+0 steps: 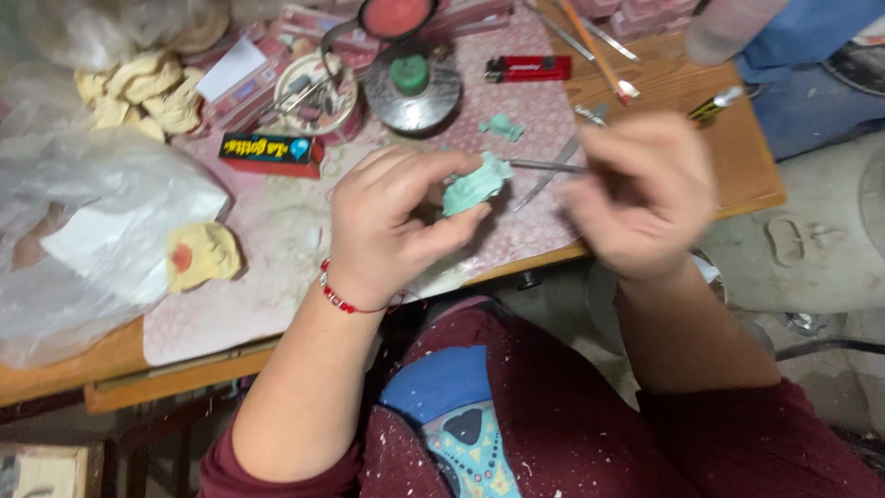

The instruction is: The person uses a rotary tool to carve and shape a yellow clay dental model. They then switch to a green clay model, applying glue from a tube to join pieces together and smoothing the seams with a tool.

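I saw the left hand [383, 226] held over the bench [645, 92], its fingers [452, 231] pinched around a pale green wax piece [475, 184]. The right hand [641, 189], blurred, had its fingers closed on a thin metal tool [544, 166] whose tip met the piece. I judged the shaping partly done: the form looked rough, and a second green piece [502, 126] lay on the bench beyond, near a red lighter [530, 67].
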